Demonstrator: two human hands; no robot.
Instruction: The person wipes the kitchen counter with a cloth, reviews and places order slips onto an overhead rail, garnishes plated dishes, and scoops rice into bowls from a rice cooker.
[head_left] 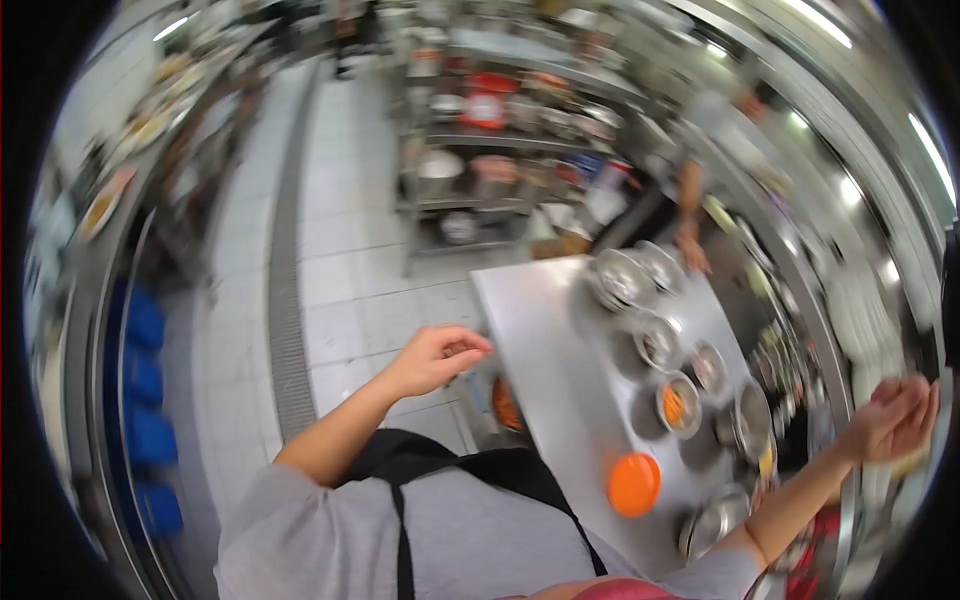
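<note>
My left hand [440, 358] is in the air just left of the steel table [540, 330], its fingers loosely bent and apart from the thumb, with nothing visible in it. Out to the far right, my right hand [897, 420] is raised with half-curled fingers and looks bare, though slightly blurred. Between the two hands stand several metal bowls on the table. One bowl [680, 425] holds orange shredded food [672, 403]. A round orange dish [633, 485] lies closest to my body. Neither hand touches the bowls.
Across the table a co-worker's hand [690, 250] is near stacked metal bowls [620, 278]. A shelf rack [480, 140] with pots stands beyond. Blue bins [145, 380] sit under the left counter. A drain grate [287, 300] runs along the tiled floor. Metal pans [715, 520] stand near my right arm.
</note>
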